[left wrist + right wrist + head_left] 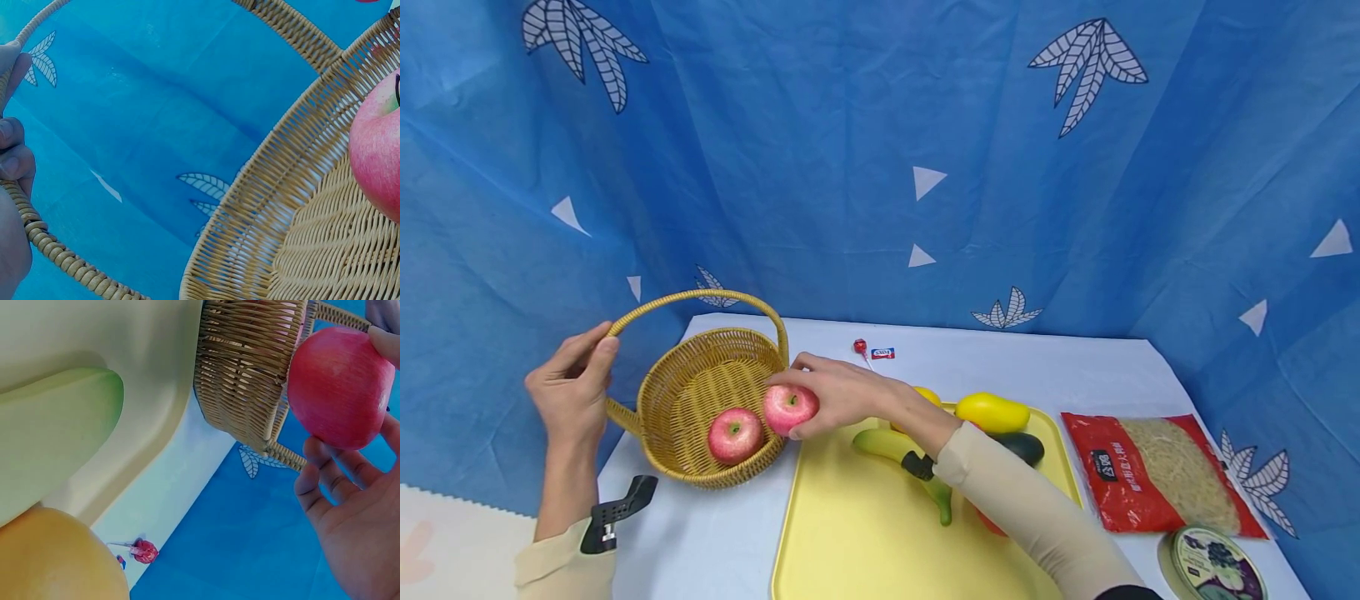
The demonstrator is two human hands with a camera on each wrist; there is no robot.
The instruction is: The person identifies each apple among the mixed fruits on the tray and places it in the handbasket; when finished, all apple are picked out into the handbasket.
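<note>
My left hand [576, 379] grips the arched handle [696, 296] of a woven wicker basket [673, 392], which tilts so that its inside faces me. One pink-red apple [734, 436] lies low inside the basket. My right hand [842, 393] holds a second apple [790, 407] at the basket's right rim, with fingers and thumb round it. In the right wrist view that apple [340, 387] sits between thumb and fingertips, in front of the basket's wall [244, 369]. The left wrist view shows the left fingers [15, 156] curled round the handle.
A yellow tray [850, 533] holds a banana [883, 443], a yellow mango [992, 412], a dark green fruit [1022, 448] and other fruit partly behind the right forearm. Behind it lie a lollipop [861, 347] and a small wrapper [883, 353]. At right are a red pasta bag [1157, 475] and a round tin [1213, 567].
</note>
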